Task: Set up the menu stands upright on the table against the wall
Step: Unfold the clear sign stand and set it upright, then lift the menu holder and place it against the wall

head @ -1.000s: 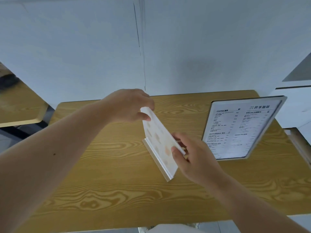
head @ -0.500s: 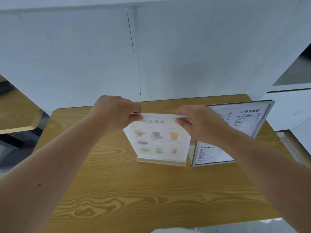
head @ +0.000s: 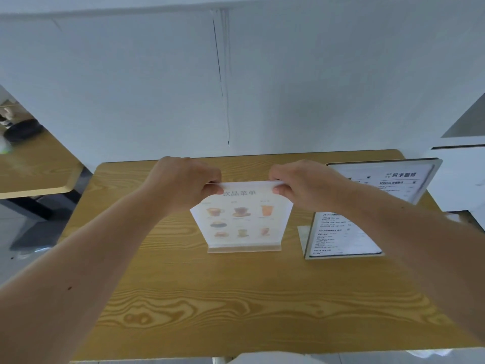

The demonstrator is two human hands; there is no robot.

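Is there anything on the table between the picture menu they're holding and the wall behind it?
No. In the head view, only bare wooden table shows between the picture menu and the wall, though the hands hide part of that strip.

I see both hands pinching the top edge of the drinks menu stand [head: 242, 219]: the left hand [head: 183, 183] at its left corner, the right hand [head: 304, 183] at its right. The stand sits upright on the wooden surface [head: 236, 298]. Just beside it, to the right, a second menu stand [head: 367, 206] leans back, short of the white wall [head: 288, 88].
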